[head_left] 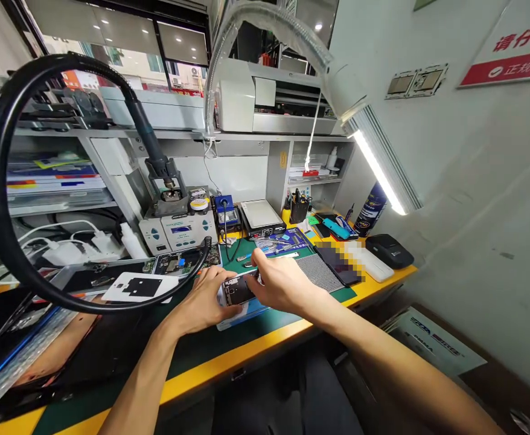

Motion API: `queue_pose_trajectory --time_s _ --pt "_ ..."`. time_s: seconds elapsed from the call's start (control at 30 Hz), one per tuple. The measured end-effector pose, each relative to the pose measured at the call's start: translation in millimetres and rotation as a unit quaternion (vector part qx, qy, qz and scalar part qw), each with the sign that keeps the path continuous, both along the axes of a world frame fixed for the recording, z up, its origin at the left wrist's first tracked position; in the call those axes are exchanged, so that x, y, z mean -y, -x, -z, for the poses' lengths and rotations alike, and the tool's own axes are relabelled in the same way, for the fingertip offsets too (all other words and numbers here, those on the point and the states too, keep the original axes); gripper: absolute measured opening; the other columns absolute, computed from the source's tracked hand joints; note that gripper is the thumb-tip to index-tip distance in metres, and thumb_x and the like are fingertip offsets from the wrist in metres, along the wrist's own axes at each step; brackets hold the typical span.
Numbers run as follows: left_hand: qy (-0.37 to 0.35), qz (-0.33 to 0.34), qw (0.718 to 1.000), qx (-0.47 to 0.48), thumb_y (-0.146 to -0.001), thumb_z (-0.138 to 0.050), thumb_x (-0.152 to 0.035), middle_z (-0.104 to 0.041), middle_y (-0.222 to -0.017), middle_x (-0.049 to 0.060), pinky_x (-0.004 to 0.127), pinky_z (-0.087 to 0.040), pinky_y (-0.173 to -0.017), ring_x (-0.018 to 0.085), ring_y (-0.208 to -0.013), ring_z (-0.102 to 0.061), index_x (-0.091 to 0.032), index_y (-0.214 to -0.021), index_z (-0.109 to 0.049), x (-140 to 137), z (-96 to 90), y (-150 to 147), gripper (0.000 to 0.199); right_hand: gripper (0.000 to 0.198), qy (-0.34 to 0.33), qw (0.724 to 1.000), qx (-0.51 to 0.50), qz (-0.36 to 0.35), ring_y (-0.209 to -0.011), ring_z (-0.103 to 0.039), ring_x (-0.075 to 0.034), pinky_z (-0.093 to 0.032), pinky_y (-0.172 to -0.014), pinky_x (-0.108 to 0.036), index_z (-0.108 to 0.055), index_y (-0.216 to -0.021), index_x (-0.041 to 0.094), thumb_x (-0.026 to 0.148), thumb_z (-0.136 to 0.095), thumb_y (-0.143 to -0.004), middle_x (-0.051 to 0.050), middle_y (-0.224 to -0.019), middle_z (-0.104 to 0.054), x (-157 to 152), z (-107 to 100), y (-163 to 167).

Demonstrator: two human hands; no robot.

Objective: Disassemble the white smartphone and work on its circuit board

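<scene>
An opened smartphone (pixel 238 290) with dark inner parts showing lies in front of me on a pale blue-and-white block (pixel 247 313). My left hand (pixel 207 297) is closed round the phone's left end, thumb along the near edge and fingers at the far edge. Over its right end is my right hand (pixel 276 281), fingers bent and pressed together against the phone. Whatever those fingers hold, if anything, is hidden behind the hand.
A black hose (pixel 2 181) loops across the left side. A lit lamp (pixel 380 163) hangs overhead. The hot-air station (pixel 181 229) stands behind my hands. A perforated grey mat (pixel 319 272) lies right, beside a dark screen (pixel 340 263). The yellow bench edge (pixel 242 356) runs in front.
</scene>
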State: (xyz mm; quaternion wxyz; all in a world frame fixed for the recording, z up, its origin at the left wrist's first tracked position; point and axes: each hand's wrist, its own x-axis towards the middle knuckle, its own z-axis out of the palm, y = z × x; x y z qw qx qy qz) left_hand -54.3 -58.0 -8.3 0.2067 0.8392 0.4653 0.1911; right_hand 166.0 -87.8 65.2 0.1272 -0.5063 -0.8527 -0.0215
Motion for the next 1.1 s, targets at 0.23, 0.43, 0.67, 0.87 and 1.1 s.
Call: queue_pose_trajectory --time_s 0.23,0.43,0.67,0.87,1.1 --pt "-0.041 0.045 0.995 0.076 -0.082 -0.07 -0.028 -0.056 -0.12 0.005 0.042 -0.04 -0.103 0.026 -0.115 -0.051 -0.026 -0.112 -0.06 2.0 -3.3 -7.8 0.031 0.019 0.011 0.999 -0.028 -0.025 -0.057 -0.061 -0.021 -0.017 -0.051 -0.03 -0.045 -0.107 0.02 0.028 -0.048 -0.09 -0.003 -0.07 -0.069 -8.1 3.3 -5.1" --pt "-0.077 0.032 0.99 0.109 -0.089 -0.056 -0.015 -0.063 -0.104 0.004 0.039 -0.043 -0.096 0.022 -0.104 -0.055 -0.023 -0.096 -0.065 -2.2 -4.2 -9.2 0.013 0.023 0.017 0.997 -0.057 -0.038 -0.058 -0.062 -0.022 -0.019 -0.052 -0.029 -0.046 -0.108 0.02 0.028 -0.052 -0.087 -0.002 -0.069 -0.068 -15.6 7.4 -6.1" --pt "-0.083 0.028 0.989 0.119 -0.089 -0.059 -0.017 -0.065 -0.099 0.004 0.038 -0.045 -0.091 0.022 -0.099 -0.056 -0.022 -0.094 -0.067 -2.3 0.0 -11.8 0.011 0.027 0.028 0.997 -0.062 -0.048 -0.06 -0.061 -0.022 -0.022 -0.053 -0.029 -0.047 -0.112 0.02 0.027 -0.052 -0.086 -0.003 -0.071 -0.068 -17.6 5.7 -5.8" --pt "-0.072 0.028 0.99 0.117 -0.088 -0.059 -0.015 -0.065 -0.099 0.003 0.037 -0.045 -0.091 0.021 -0.099 -0.057 -0.022 -0.095 -0.066 0.3 1.1 -14.5 0.013 0.02 0.036 0.996 -0.066 -0.041 -0.058 -0.058 -0.021 -0.02 -0.054 -0.03 -0.048 -0.11 0.018 0.025 -0.045 -0.092 -0.004 -0.069 -0.065 -19.1 7.3 -5.5" --pt "-0.073 0.032 0.991 0.108 -0.087 -0.058 -0.013 -0.065 -0.098 0.004 0.039 -0.046 -0.091 0.022 -0.097 -0.057 -0.022 -0.095 -0.067 2.3 -1.6 -17.7 0.015 0.016 0.087 0.981 -0.157 -0.068 -0.05 -0.046 -0.015 -0.021 -0.05 -0.026 -0.047 -0.109 0.021 0.025 -0.048 -0.094 0.004 -0.061 -0.057 -23.4 11.4 -12.6"
